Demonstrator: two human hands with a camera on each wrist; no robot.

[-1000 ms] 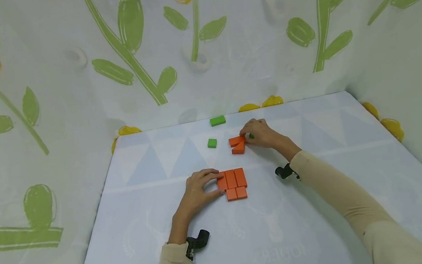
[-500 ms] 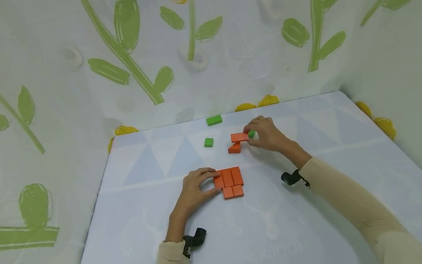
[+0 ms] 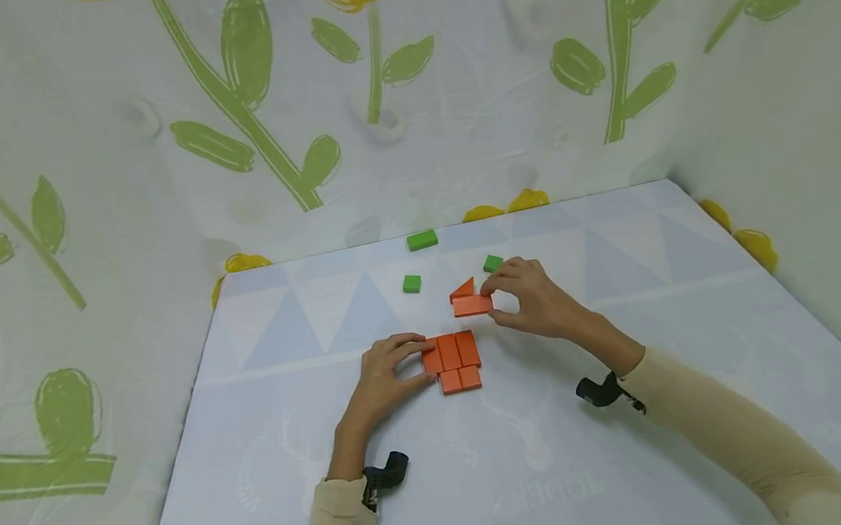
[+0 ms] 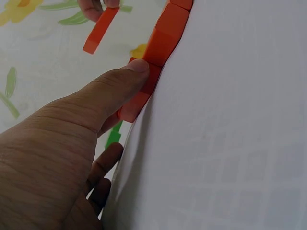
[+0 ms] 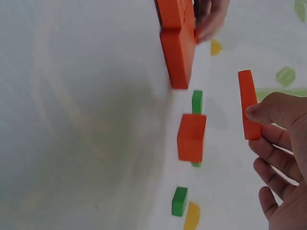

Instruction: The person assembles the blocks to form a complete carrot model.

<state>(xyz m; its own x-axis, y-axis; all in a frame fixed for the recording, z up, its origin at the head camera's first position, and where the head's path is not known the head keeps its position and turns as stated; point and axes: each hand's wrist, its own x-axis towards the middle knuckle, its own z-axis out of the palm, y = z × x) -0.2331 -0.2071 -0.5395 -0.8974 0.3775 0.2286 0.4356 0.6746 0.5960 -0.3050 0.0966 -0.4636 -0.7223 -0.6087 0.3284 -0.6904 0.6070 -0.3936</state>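
Several orange blocks stand together in a group (image 3: 449,353) on the table: three longer ones side by side, two small ones along the near edge. My left hand (image 3: 387,375) grips the leftmost long block (image 3: 432,361) between thumb and fingers; in the left wrist view the thumb of the left hand (image 4: 72,129) presses on its side. Beyond the group, my right hand (image 3: 532,298) pinches a rectangular orange block (image 3: 472,305) by its right end. The right wrist view shows this held block (image 5: 247,96) raised off the table. Just behind it in the head view lies an orange triangular block (image 3: 463,290).
Green blocks lie at the back: a longer one (image 3: 422,240) near the far edge, a small one (image 3: 411,283) to the left, another (image 3: 493,263) just beyond my right hand. A flower-patterned cloth (image 3: 491,123) rises behind the table (image 3: 546,502).
My right hand has lifted the rectangular orange block from beside the triangular one and brought it nearer, uncovering the small green block on the right. My left hand keeps its grip.
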